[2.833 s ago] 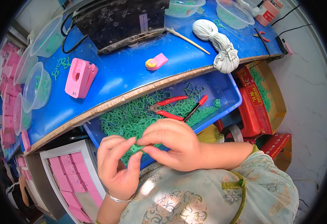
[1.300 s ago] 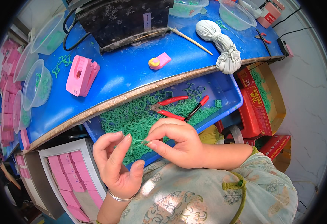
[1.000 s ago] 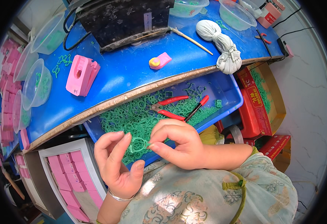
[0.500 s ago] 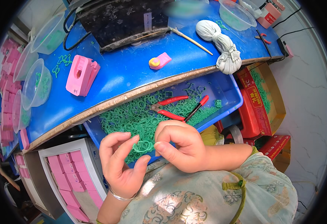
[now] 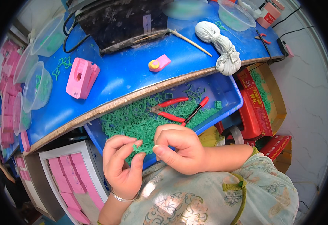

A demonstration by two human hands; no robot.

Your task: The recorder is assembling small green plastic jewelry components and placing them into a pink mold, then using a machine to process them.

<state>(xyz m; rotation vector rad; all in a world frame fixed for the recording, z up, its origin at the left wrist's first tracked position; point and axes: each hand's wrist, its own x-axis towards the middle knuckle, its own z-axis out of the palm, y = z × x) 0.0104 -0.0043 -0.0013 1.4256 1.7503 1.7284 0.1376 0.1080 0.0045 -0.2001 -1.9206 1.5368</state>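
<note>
A small green openwork piece (image 5: 144,148) is between my hands, above the near edge of the blue tray (image 5: 236,106). My left hand (image 5: 122,161) has its thumb and forefinger closed on the piece's left side. My right hand (image 5: 180,149) pinches at its right end, the fingers curled and the thumb against the forefinger. Right below lies a heap of similar green pieces (image 5: 122,120) in the tray. Red-handled cutters (image 5: 171,108) rest on the heap, beside a red-and-black pen-like tool (image 5: 196,111). Part of the held piece is hidden by my fingertips.
On the blue table (image 5: 122,73) stand a pink mould block (image 5: 82,78), a small pink-and-yellow piece (image 5: 159,63), a wooden-handled brush (image 5: 190,42), a tied white cloth bundle (image 5: 220,47) and a dark machine (image 5: 122,24). Clear bowls (image 5: 38,88) line the left; red boxes (image 5: 259,99) stand right.
My left thumb and forefinger have closed onto the green piece, which has turned from a visible ring shape to a flatter view. My right hand has hardly moved.
</note>
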